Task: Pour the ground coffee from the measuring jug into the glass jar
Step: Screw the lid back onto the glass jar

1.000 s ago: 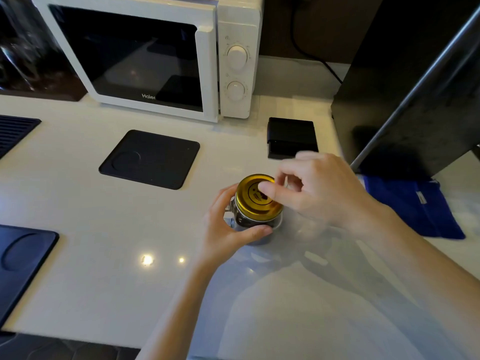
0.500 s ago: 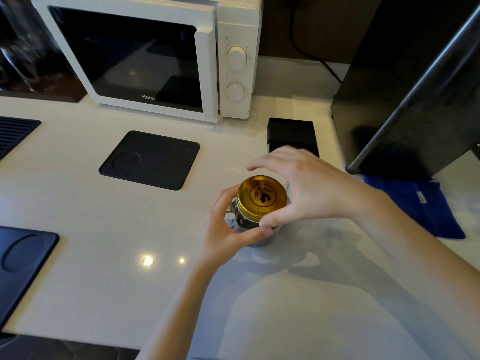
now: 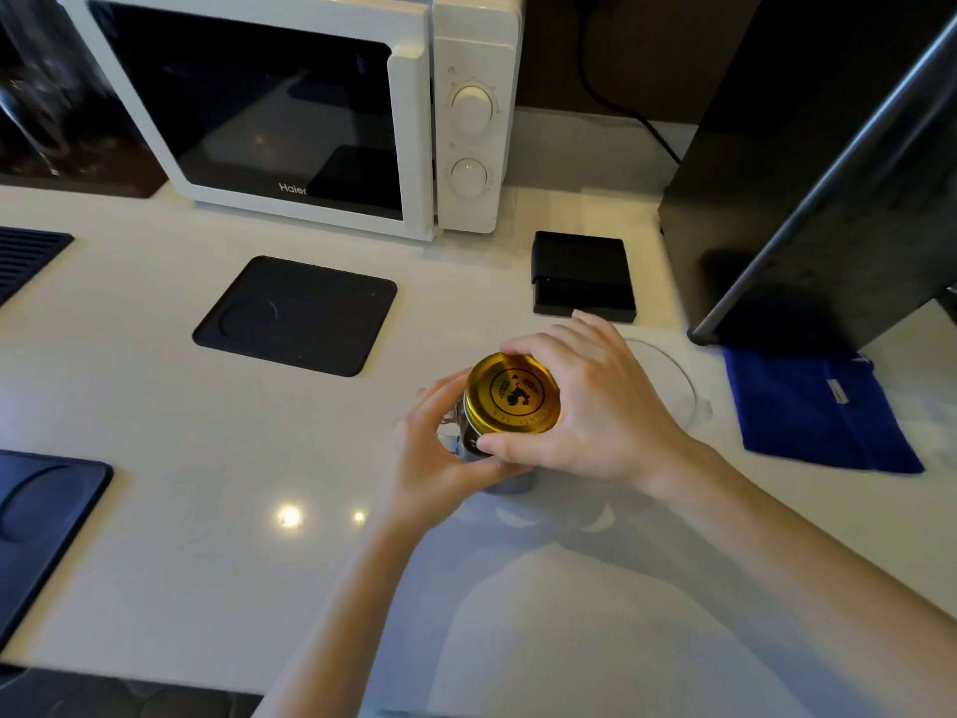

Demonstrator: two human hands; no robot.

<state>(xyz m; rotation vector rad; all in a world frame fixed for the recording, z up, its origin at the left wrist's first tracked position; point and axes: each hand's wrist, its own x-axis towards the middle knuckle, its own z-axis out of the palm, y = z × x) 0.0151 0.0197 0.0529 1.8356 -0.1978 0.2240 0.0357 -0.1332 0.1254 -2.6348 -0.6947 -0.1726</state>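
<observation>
**Both hands on the jar, lid on top**

The glass jar (image 3: 468,448) stands upright on the white tabletop (image 3: 155,432), at centre of view, its long axis vertical, the gold lid (image 3: 511,393) facing straight up at the camera; the lid sits directly above the glass, so any turn runs about that vertical axis. The right hand (image 3: 590,406) comes in from 4 o'clock, arched over the lid, fingers wrapped round the rim at 12 o'clock and the thumb pressed at 6 o'clock: a closed grip on the lid. The left hand (image 3: 435,453) reaches up from 7 o'clock, wrist low, curled round the jar's body at 9 o'clock, clasping the glass just below the lid; thumb and right thumb nearly meet at the near side.

Dark contents show through the glass; whether the lid is being tightened or loosened I cannot tell. A faint clear rim (image 3: 673,375) at 3 o'clock of the jar, just beyond the right hand, may be the measuring jug; too pale to be sure. The microwave (image 3: 290,111) stands well apart at 11 o'clock, the blue cloth (image 3: 808,412) at 3 o'clock.
</observation>
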